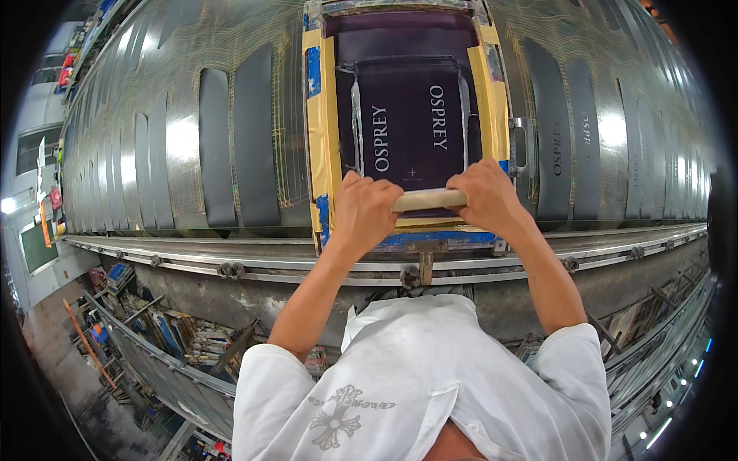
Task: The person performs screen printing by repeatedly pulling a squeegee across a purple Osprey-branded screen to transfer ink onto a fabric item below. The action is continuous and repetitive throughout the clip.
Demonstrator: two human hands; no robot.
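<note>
A printing screen point(407, 46) with purple-black mesh, pale lettering and a frame edged in yellow and blue tape lies on a long table in front of me. Near its front end, my left hand point(367, 201) and my right hand point(487, 198) are closed on a squeegee with a pale wooden handle point(429, 200), one hand toward each end. The squeegee spans the front part of the screen crosswise; its blade is hidden. A metal handle point(520, 144) is on the screen frame's right side.
Dark grey fabric strips point(215, 146) lie in rows along the table point(290, 92), some with lettering on the right. A metal rail point(192, 259) runs along the near edge. Racks of flat frames point(177, 338) are below at left and right.
</note>
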